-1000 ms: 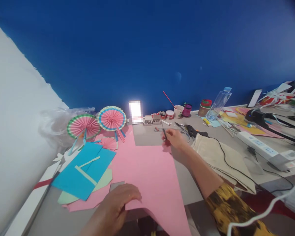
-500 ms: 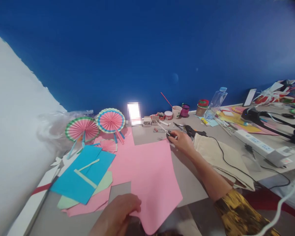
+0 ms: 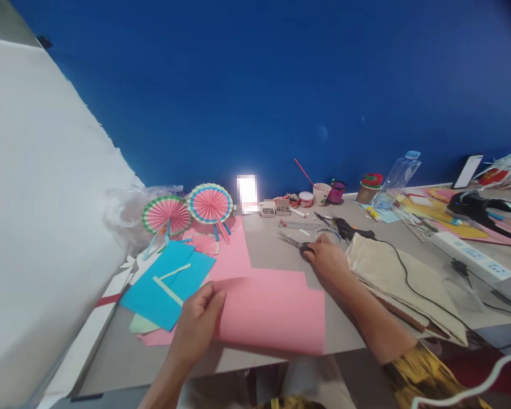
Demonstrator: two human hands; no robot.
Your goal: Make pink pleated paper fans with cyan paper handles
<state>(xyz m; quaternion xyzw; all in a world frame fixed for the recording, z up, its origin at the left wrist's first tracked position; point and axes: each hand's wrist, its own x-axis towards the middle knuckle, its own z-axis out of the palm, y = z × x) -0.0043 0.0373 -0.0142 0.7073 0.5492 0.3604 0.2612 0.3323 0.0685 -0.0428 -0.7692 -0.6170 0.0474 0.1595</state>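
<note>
The pink sheet (image 3: 272, 318), curled at lower centre, is pinched at its left edge by the left hand (image 3: 198, 321). Above it, right of centre, the scissors (image 3: 305, 249) are touched at the handles by the right hand (image 3: 329, 258); whether gripped cannot be told. By a harder pinch, the sheet could be creased.

No lettering or number can be read, the marks on the ruler (image 3: 300, 225) being too small.
</note>
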